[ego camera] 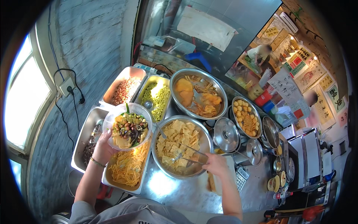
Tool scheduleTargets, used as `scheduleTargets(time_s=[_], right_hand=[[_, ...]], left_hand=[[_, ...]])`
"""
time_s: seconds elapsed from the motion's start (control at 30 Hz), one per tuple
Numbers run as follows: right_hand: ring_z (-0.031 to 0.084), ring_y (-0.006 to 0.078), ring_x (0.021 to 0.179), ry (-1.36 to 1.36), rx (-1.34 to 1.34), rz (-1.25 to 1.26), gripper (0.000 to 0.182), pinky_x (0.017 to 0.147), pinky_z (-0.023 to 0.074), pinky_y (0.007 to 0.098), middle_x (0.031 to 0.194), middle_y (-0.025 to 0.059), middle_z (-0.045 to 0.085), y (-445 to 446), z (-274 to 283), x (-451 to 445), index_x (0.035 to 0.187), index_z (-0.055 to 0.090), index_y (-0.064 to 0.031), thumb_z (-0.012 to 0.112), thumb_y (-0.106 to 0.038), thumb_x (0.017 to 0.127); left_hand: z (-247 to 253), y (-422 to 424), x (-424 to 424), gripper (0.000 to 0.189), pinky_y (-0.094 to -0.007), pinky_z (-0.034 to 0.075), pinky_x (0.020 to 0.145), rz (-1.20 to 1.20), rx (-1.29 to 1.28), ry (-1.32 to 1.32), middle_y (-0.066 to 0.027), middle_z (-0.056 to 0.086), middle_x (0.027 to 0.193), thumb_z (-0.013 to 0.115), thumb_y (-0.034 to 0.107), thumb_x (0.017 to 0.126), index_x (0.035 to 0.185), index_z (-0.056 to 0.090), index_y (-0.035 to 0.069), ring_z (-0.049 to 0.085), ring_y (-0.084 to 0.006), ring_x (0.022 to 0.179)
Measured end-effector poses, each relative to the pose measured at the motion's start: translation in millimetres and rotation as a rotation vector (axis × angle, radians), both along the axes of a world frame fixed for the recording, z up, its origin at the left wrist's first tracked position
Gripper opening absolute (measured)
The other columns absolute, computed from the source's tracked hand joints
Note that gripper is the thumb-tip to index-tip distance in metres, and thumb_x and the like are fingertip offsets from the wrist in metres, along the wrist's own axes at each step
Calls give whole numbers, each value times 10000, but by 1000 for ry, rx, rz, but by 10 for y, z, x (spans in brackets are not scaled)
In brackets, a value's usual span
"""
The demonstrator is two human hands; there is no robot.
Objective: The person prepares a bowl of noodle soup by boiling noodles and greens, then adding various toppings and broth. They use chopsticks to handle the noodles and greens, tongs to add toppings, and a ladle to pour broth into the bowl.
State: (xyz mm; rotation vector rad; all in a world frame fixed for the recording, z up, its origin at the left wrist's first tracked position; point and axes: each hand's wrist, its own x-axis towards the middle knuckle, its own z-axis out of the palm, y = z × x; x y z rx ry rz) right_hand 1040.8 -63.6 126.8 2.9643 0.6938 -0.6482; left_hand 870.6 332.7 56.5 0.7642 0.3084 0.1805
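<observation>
My left hand [105,148] holds a clear round plastic bowl [107,119] filled with mixed food: peanuts, chopped green pieces and dark strips over pale sheets. In my right hand [216,164] are metal tongs [193,161], their tips down among the flat fried-looking sheets [179,134] in a round steel basin [205,140]. Whether the tongs pinch a sheet I cannot tell. Beneath and around the plastic bowl stand rectangular steel trays, one with yellow strips [127,170], one with dark shreds [90,148], partly hidden by my left hand and the bowl.
Behind are trays of peanuts [125,89] and green pieces [156,99], and a basin of fried food in liquid [221,109]. Lidded pots [227,134], a bowl of balls [243,112] and a calculator [242,177] are to the right. A person [257,54] is beyond the glass.
</observation>
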Motion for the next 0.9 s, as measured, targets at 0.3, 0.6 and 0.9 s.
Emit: scheduleTargets(time_s=[0.3,0.6,0.9], right_hand=[[534,122,483,36,525,-336,291,471,443,287,674,58,577,136,853,848,1095,581,-51,588,-235,871],[574,195,496,178,537,-554,293,409,451,316,676,146,616,992,235,2614,1005,544,61,518,-218,919],[558,173,508,420,555,-687,317,443,456,300,688,131,606,1291,135,2962,992,516,6,510,-305,930]], left_hand=[[103,-214,133,696,-490,452,950,15,-50,-18,-137,454,1338,584,414,853,1385,318,54,496,-301,1192],[20,-63,222,680,-371,457,944,107,-36,-54,-134,494,1281,623,354,832,1349,358,0,526,-244,1141],[-6,39,371,708,-383,472,935,120,-26,0,-138,477,1298,643,345,817,1361,340,9,520,-250,1153]])
